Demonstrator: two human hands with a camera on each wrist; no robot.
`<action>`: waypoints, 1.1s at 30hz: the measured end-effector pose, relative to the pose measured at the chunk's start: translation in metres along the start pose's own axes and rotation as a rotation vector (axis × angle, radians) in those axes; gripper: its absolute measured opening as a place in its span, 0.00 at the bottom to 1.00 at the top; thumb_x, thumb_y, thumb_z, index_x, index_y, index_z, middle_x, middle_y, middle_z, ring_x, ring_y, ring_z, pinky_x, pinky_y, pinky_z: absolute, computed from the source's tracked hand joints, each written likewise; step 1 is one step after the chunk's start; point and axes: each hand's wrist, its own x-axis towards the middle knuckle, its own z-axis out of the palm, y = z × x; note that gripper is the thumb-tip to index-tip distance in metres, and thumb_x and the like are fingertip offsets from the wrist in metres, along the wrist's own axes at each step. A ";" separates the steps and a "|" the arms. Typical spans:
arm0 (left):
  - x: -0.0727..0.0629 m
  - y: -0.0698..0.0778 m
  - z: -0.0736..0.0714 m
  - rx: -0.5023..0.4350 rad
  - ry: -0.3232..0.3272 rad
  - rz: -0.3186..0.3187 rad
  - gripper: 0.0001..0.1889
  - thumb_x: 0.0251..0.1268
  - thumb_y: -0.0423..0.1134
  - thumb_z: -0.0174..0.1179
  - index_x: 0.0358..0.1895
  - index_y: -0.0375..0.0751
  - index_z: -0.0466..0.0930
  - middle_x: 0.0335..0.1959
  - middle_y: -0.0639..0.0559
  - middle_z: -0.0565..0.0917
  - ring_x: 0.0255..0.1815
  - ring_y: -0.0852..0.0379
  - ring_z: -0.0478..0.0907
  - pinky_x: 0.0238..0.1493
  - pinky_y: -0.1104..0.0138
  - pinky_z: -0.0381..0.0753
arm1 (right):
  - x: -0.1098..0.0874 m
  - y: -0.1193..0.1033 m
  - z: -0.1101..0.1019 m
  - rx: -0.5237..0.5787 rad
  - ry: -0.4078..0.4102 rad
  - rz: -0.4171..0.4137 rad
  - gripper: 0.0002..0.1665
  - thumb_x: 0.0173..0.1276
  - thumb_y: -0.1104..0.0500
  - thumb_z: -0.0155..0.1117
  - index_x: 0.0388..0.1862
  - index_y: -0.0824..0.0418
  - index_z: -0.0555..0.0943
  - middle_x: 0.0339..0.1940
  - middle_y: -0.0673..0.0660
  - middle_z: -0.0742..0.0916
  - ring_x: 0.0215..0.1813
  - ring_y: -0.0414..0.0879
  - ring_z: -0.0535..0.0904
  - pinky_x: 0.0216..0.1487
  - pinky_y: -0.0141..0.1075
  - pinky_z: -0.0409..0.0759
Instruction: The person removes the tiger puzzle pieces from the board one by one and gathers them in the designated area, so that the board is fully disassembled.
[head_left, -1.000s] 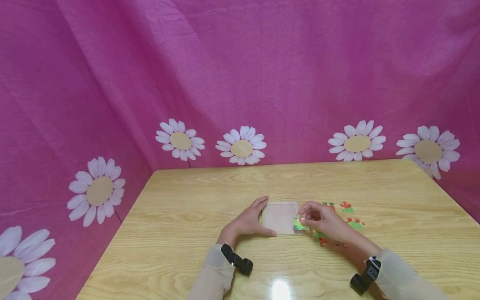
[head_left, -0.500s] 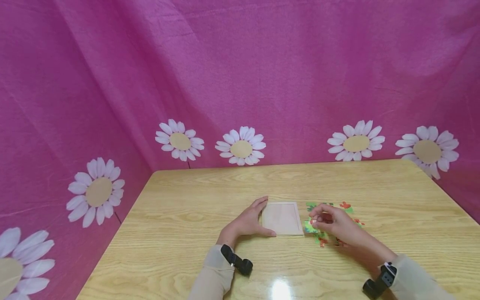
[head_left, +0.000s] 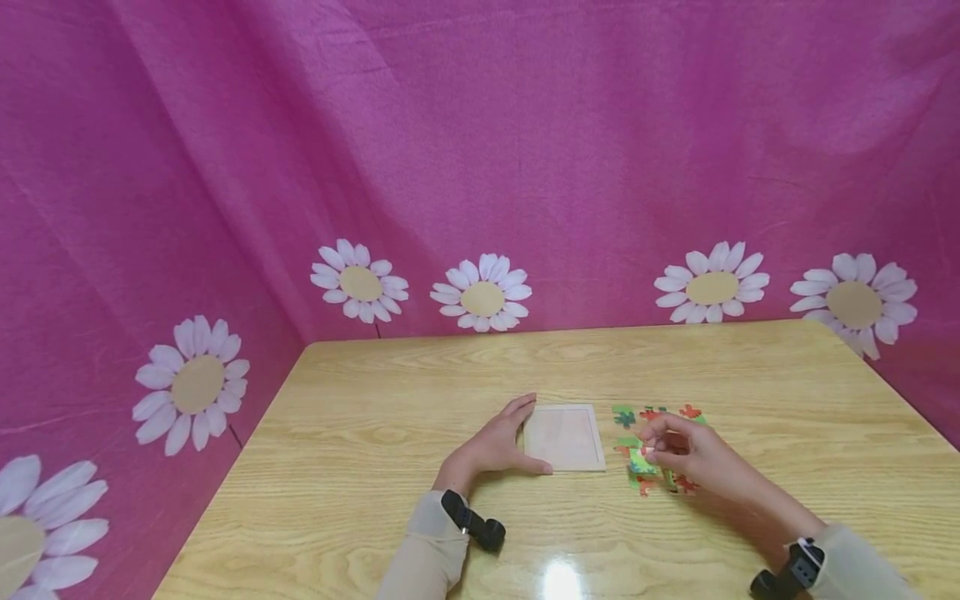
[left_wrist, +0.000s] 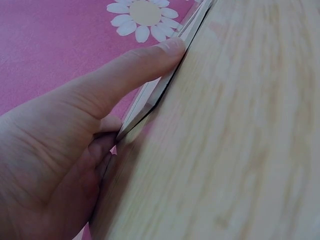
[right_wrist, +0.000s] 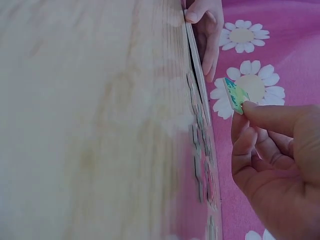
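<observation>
A shallow square wooden puzzle tray lies bare on the table. My left hand holds it by the left side, thumb at the near edge and fingers at the far corner. In the left wrist view the thumb lies against the tray's edge. My right hand pinches a green and yellow jigsaw piece between thumb and fingertips, raised above the table. Under and around that hand lie several loose jigsaw pieces, among them a green one and a red one; the hand hides some of them.
The light wooden table carries the tray and pieces. A pink cloth printed with white daisies hangs behind it and along its left side. A black wrist camera is strapped to the left wrist, another to the right.
My right hand has moved right with the jigsaw piece, from over the tray's right edge to above the loose pieces. The left hand and tray have stayed in place.
</observation>
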 end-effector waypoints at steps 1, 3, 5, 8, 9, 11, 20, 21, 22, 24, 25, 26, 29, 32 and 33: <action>0.000 0.000 0.000 0.000 0.001 0.000 0.56 0.48 0.52 0.75 0.78 0.41 0.51 0.81 0.57 0.51 0.80 0.55 0.52 0.79 0.57 0.59 | -0.001 0.000 -0.001 -0.006 0.000 0.015 0.10 0.67 0.63 0.65 0.45 0.65 0.78 0.38 0.54 0.82 0.37 0.30 0.77 0.37 0.26 0.80; -0.001 0.000 0.000 -0.003 0.001 0.000 0.56 0.48 0.52 0.75 0.78 0.41 0.51 0.81 0.57 0.50 0.80 0.55 0.52 0.79 0.57 0.59 | -0.003 0.001 -0.002 -0.009 -0.002 0.045 0.11 0.67 0.62 0.65 0.47 0.64 0.78 0.39 0.55 0.82 0.38 0.30 0.77 0.38 0.26 0.80; -0.001 0.000 0.000 -0.004 0.002 0.001 0.56 0.48 0.52 0.75 0.78 0.41 0.51 0.81 0.57 0.51 0.80 0.55 0.52 0.79 0.56 0.59 | -0.006 0.002 -0.004 -0.015 0.004 0.042 0.12 0.67 0.62 0.65 0.47 0.65 0.78 0.40 0.56 0.82 0.38 0.30 0.77 0.36 0.27 0.81; -0.001 0.000 0.000 -0.010 0.003 0.002 0.56 0.48 0.52 0.75 0.78 0.41 0.51 0.81 0.56 0.50 0.80 0.55 0.52 0.79 0.56 0.59 | -0.011 0.003 -0.007 -0.023 0.020 0.016 0.11 0.67 0.63 0.65 0.47 0.65 0.78 0.38 0.55 0.83 0.37 0.30 0.77 0.35 0.27 0.80; -0.001 0.000 0.000 -0.012 0.002 0.002 0.56 0.48 0.52 0.75 0.78 0.41 0.51 0.81 0.56 0.50 0.80 0.55 0.52 0.79 0.56 0.59 | -0.012 0.004 -0.008 -0.027 0.026 -0.001 0.11 0.67 0.63 0.65 0.46 0.65 0.78 0.38 0.55 0.83 0.36 0.30 0.77 0.34 0.27 0.80; -0.001 0.000 0.000 -0.016 0.002 0.000 0.56 0.48 0.52 0.75 0.78 0.41 0.51 0.81 0.56 0.51 0.80 0.55 0.52 0.79 0.56 0.59 | -0.015 0.005 -0.010 -0.049 0.038 -0.013 0.09 0.67 0.63 0.65 0.44 0.64 0.78 0.37 0.52 0.83 0.36 0.29 0.77 0.36 0.26 0.80; 0.000 -0.001 0.000 -0.009 0.001 0.004 0.56 0.48 0.52 0.75 0.78 0.41 0.51 0.81 0.56 0.51 0.80 0.55 0.51 0.79 0.57 0.59 | -0.023 0.011 -0.018 -0.054 0.056 -0.024 0.10 0.65 0.65 0.66 0.45 0.64 0.79 0.38 0.48 0.83 0.35 0.29 0.75 0.34 0.25 0.78; 0.000 -0.001 0.000 -0.007 0.001 0.003 0.56 0.48 0.52 0.75 0.78 0.41 0.51 0.81 0.56 0.51 0.80 0.55 0.51 0.79 0.57 0.59 | -0.024 0.011 -0.019 -0.062 0.059 -0.027 0.10 0.65 0.65 0.66 0.44 0.64 0.79 0.37 0.47 0.83 0.36 0.29 0.75 0.34 0.25 0.79; 0.000 -0.001 0.000 -0.005 0.002 0.004 0.56 0.48 0.52 0.75 0.78 0.40 0.51 0.81 0.56 0.51 0.80 0.55 0.51 0.79 0.57 0.59 | -0.024 0.012 -0.019 -0.070 0.060 -0.027 0.10 0.65 0.65 0.66 0.44 0.64 0.79 0.37 0.47 0.83 0.36 0.29 0.76 0.35 0.25 0.79; 0.001 -0.001 0.000 -0.003 0.001 -0.001 0.56 0.48 0.52 0.75 0.78 0.41 0.51 0.81 0.56 0.51 0.80 0.55 0.51 0.79 0.57 0.59 | -0.026 0.013 -0.022 -0.090 0.061 -0.014 0.09 0.65 0.65 0.65 0.44 0.63 0.79 0.37 0.46 0.83 0.37 0.28 0.76 0.37 0.24 0.80; 0.001 -0.001 0.000 -0.003 0.001 -0.004 0.56 0.48 0.52 0.75 0.78 0.41 0.51 0.81 0.56 0.51 0.80 0.55 0.51 0.79 0.56 0.59 | -0.027 0.014 -0.023 -0.101 0.064 -0.009 0.09 0.65 0.65 0.66 0.44 0.62 0.79 0.37 0.46 0.83 0.38 0.28 0.76 0.37 0.24 0.80; 0.001 -0.001 0.000 -0.003 0.000 -0.006 0.56 0.48 0.53 0.75 0.78 0.41 0.51 0.81 0.57 0.51 0.80 0.55 0.51 0.79 0.56 0.59 | -0.028 0.015 -0.023 -0.107 0.065 -0.003 0.09 0.66 0.65 0.65 0.44 0.62 0.79 0.37 0.46 0.83 0.38 0.28 0.76 0.37 0.24 0.80; 0.001 0.000 0.000 -0.002 -0.005 -0.013 0.56 0.48 0.53 0.75 0.78 0.42 0.51 0.81 0.57 0.50 0.80 0.56 0.51 0.79 0.57 0.59 | -0.031 0.016 -0.026 -0.115 0.077 0.002 0.08 0.66 0.64 0.65 0.44 0.61 0.79 0.36 0.46 0.83 0.37 0.28 0.76 0.36 0.24 0.79; 0.001 0.000 -0.001 -0.006 -0.007 -0.015 0.56 0.48 0.53 0.75 0.78 0.42 0.51 0.81 0.57 0.50 0.80 0.56 0.51 0.79 0.56 0.58 | -0.034 0.019 -0.029 -0.119 0.090 -0.032 0.08 0.65 0.65 0.66 0.42 0.61 0.79 0.36 0.45 0.83 0.35 0.29 0.76 0.35 0.24 0.79; 0.001 0.000 -0.001 -0.006 -0.007 -0.015 0.56 0.48 0.53 0.75 0.78 0.42 0.51 0.81 0.57 0.50 0.80 0.56 0.51 0.79 0.56 0.58 | -0.034 0.020 -0.029 -0.121 0.099 -0.047 0.08 0.64 0.66 0.66 0.42 0.61 0.79 0.36 0.45 0.84 0.35 0.29 0.76 0.35 0.24 0.79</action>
